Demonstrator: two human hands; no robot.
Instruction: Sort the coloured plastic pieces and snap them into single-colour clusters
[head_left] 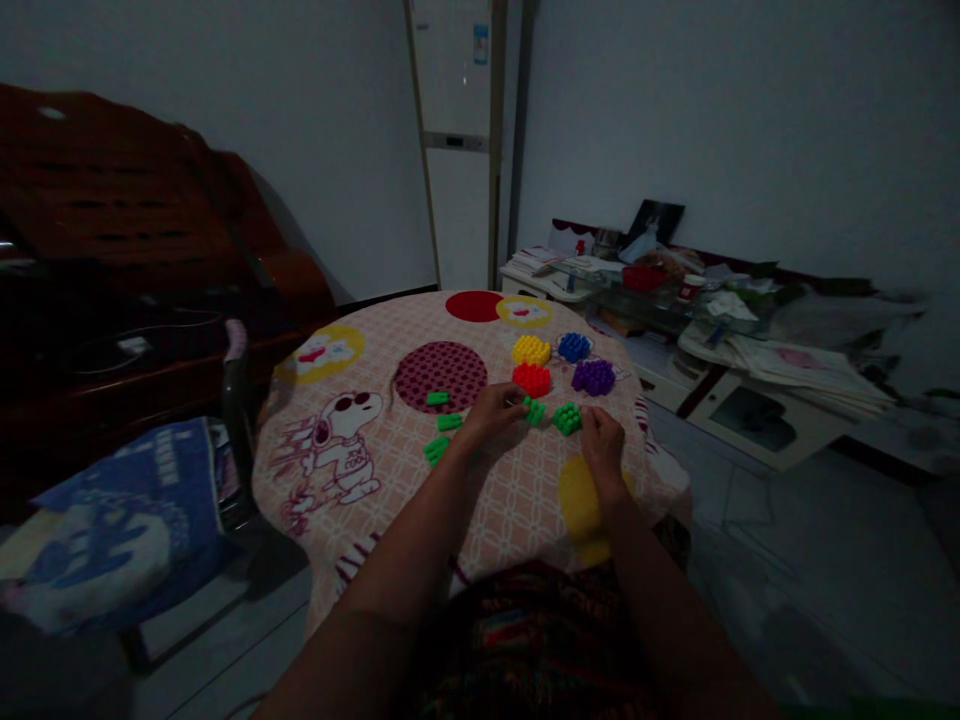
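Green blocks point(449, 423), three of them, lie at the left on the patterned tablecloth point(510, 500). Next, the left hand point(491, 412) pinches a small green piece point(536, 411) in its fingertips, a yellow cluster point(531, 350) and red cluster point(532, 379) just beyond. Farther right come a green cluster point(568, 419), blue cluster point(574, 347) and purple cluster point(593, 377); the right hand point(604, 442) touches the green cluster, whether clamped on it I cannot tell.
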